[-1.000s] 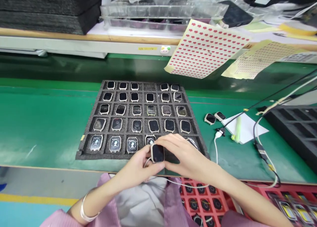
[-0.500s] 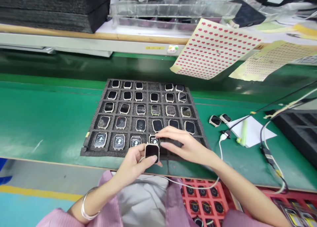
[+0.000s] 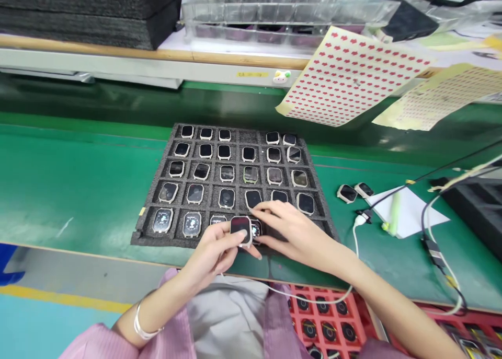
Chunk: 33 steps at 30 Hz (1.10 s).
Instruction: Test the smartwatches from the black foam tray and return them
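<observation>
My left hand point(image 3: 217, 246) is closed on a smartwatch case point(image 3: 240, 226) with a dark screen, the thumb lying on its glass. A white cable point(image 3: 282, 295) comes out beneath this hand; its end is hidden. My right hand point(image 3: 294, 232) has its fingertips and thumb on either side of a smartwatch with a lit dial point(image 3: 256, 228), at the front row of the black foam tray point(image 3: 155, 239). The held case partly covers that dial. Other strapless watches sit in the tray's compartments; several in the front row have lit dials, while those behind are dark.
Two watches point(image 3: 347, 193) lie right of the tray, beside white paper point(image 3: 423, 218) with a green strip. Cables point(image 3: 433, 252) cross the right side. A red tray point(image 3: 319, 317) stands below the table edge. Sticker sheets point(image 3: 349, 82) hang from the shelf point(image 3: 219, 61).
My left hand has raised the dark watch slightly, bringing it in front of the lit one. The right thumb and fingers have closed in around the lit watch. The view has shifted a little.
</observation>
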{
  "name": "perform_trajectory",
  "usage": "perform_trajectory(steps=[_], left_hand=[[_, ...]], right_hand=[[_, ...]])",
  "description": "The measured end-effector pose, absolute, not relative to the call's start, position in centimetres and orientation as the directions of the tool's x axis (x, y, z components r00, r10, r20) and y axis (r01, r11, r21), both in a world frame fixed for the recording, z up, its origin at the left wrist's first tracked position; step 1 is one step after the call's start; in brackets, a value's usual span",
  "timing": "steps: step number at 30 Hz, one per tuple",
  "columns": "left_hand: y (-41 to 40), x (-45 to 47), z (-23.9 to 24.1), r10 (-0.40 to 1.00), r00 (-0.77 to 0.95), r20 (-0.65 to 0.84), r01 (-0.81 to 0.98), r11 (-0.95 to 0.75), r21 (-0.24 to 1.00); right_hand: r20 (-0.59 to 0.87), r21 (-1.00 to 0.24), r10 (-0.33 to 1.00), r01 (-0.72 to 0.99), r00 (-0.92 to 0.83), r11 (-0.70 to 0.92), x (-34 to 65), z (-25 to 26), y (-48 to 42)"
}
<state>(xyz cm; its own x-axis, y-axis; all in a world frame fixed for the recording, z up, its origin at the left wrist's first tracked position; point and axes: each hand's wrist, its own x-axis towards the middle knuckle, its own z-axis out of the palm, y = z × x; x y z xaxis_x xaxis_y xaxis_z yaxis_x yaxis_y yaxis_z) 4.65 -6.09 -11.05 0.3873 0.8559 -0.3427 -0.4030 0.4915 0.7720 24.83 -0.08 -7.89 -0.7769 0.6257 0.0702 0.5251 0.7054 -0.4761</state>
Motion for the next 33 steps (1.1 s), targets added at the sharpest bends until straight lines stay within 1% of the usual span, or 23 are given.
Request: perform_trajectory(steps=[2,4,7,10,12,15,20,23,25,30,33], left_hand=[[-5.8,4.7,-11.1,0.843,0.402,-0.357,-0.410,0.514,0.753],[-5.7,4.8,-11.2,0.828,0.428,-0.361,-0.391,0.530,0.752],[-5.6,5.0,-11.5,0.804,0.470,-0.364,-0.343,0.546,0.764],[-5.6,5.0,-11.7,0.808,0.450,-0.381,-0.319,0.544,0.776],[-5.6,4.9,-11.6,0.816,0.430,-0.387,-0.327,0.540,0.775],[-5.6,4.6,-11.3,0.815,0.445,-0.371,-0.329,0.535,0.778],[-5.8,4.4,-11.0,0.799,0.500,-0.333,-0.244,0.499,0.831],[-6.1,4.7,-11.0,0.816,0.470,-0.336,-0.181,0.461,0.869],[-6.4,5.1,-11.1,0.847,0.421,-0.325,-0.152,0.419,0.895],[-7.3,5.6,-11.6,0.930,0.290,-0.226,-0.109,0.267,0.958],[-7.7,5.6,-11.7,0.939,0.275,-0.207,-0.066,0.233,0.970]], right_hand=[[0.157,-0.563,0.697,0.516,-0.700,0.645,25.1,-7.2,-0.4],[0.190,-0.616,0.728,0.497,-0.659,0.611,24.9,-6.7,-1.0],[0.145,-0.593,0.690,0.496,-0.709,0.634,24.0,-6.7,-1.7],[0.103,-0.582,0.670,0.501,-0.735,0.640,23.3,-7.4,-2.1],[0.074,-0.625,0.684,0.501,-0.726,0.599,23.2,-7.7,-2.0],[0.036,-0.692,0.696,0.484,-0.717,0.536,23.4,-7.6,-1.8],[0.023,-0.748,0.709,0.458,-0.705,0.481,23.7,-7.7,-1.8],[0.079,-0.744,0.712,0.434,-0.698,0.508,23.8,-8.5,-2.0],[0.122,-0.737,0.707,0.414,-0.696,0.535,23.7,-9.1,-2.2],[0.227,-0.726,0.699,0.361,-0.678,0.586,23.2,-9.5,-2.6],[0.296,-0.723,0.693,0.320,-0.657,0.612,23.1,-9.3,-2.9]])
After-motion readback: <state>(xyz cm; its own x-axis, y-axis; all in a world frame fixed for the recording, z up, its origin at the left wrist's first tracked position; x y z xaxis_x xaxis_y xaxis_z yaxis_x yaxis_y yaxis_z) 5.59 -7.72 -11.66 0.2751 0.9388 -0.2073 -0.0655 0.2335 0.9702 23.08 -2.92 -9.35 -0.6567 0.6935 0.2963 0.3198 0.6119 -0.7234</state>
